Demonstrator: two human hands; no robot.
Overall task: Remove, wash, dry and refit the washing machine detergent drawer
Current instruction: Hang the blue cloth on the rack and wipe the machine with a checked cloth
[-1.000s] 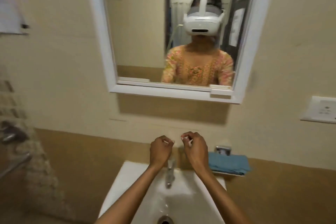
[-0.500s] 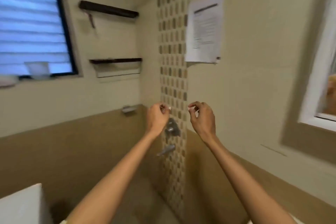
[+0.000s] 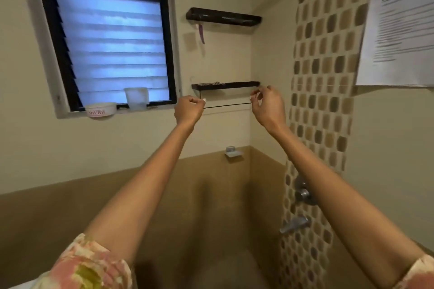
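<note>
No detergent drawer or washing machine shows in the head view. Both my arms are raised in front of a bathroom wall corner. My left hand (image 3: 189,110) is curled into a fist with a small white spot at its fingertips. My right hand (image 3: 269,105) has its fingers curled, thumb close to the forefinger, and a similar white spot there. I see no object in either hand. Both hands hover just in front of a dark lower wall shelf (image 3: 225,85) with a thin rail under it.
A louvred window (image 3: 112,49) at the left has a white bowl (image 3: 101,110) and a plastic cup (image 3: 136,98) on its sill. An upper dark shelf (image 3: 223,16), a soap dish (image 3: 233,152), a tap (image 3: 294,224) and a paper notice (image 3: 399,37) are on the walls.
The view has swung left from the basin and mirror to the window corner. Both hands stayed raised and curled in the same pose throughout.
</note>
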